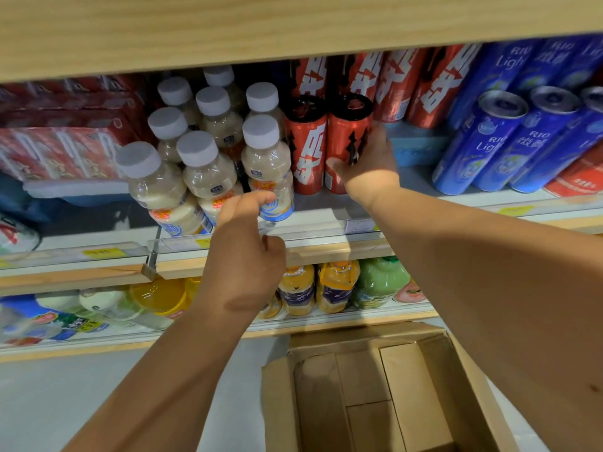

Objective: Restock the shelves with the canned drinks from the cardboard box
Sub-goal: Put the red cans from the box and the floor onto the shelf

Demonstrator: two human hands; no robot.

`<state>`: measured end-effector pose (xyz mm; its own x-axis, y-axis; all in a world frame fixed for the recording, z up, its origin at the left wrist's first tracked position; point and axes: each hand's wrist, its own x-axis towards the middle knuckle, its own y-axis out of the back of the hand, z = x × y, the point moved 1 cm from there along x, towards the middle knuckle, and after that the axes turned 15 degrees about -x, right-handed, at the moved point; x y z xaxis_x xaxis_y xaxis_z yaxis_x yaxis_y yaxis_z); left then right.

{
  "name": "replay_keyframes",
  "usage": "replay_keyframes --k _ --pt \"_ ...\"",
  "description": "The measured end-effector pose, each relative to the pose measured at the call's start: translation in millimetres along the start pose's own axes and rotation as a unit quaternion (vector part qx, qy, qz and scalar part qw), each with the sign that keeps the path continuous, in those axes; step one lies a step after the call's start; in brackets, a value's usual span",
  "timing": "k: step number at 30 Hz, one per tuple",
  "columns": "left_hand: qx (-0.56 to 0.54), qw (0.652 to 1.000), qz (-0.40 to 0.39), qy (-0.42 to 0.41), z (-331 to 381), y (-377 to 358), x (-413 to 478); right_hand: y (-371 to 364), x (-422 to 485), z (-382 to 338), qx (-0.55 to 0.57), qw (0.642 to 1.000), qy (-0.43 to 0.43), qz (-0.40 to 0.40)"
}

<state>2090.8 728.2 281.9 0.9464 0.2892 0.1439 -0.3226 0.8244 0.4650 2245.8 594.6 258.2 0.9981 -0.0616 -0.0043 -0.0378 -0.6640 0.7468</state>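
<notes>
- Now the right hand (365, 164) grips a red can (346, 132) on the shelf (326, 220). The thumb (336, 165) lies across the can's front and the fingers curl round its right side.
- This held can stands just to the right of the standing can (305, 148), the front red can already in place. They look to be touching or almost touching.
- The left hand (244, 256) is below and to the left of the standing can, at the shelf edge. Its fingers are curled, and the thumb side is against the low part of a white-capped bottle (270, 177). I cannot tell if it holds the bottle or only steadies it.
- The cardboard box (277, 402) lies well below the standing can, on the floor. I see only bare cardboard inside, so I judge this is one of the last cans.
- To do this step well, I would set the held can flat and upright, level with the standing can, with the label turned to the front like its neighbour.
- I would release it only when the base sits fully on the shelf. The fingers should come out to the right, away from the standing can, so neither can is tipped.
- More red cans (394, 89) stand behind the standing can on a raised block. Pushing too deep could knock them.
</notes>
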Motion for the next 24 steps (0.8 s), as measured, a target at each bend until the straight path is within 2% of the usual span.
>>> replay_keyframes --k 5,11,14,17,21,24 --pt "-0.002 1.000 -0.004 -0.023 12 -7 1 12 -15 3 0.024 0.999 0.003 -0.023" --pt "0.052 0.993 -0.093 -0.047 38 -29 8 43 -51 31 -0.001 0.999 0.012 0.032" --pt "0.068 0.988 -0.124 -0.055 48 -50 4 63 -76 57 0.009 0.999 0.019 0.034" --pt "0.081 0.979 -0.182 -0.038 59 -77 -6 77 -100 93 0.020 0.999 -0.037 0.028" --pt "0.105 0.955 -0.278 0.005 71 -125 -28 100 -133 149 0.016 0.994 -0.067 0.082" --pt "0.108 0.938 -0.328 0.002 83 -168 -53 133 -160 197 0.048 0.985 -0.132 0.098"
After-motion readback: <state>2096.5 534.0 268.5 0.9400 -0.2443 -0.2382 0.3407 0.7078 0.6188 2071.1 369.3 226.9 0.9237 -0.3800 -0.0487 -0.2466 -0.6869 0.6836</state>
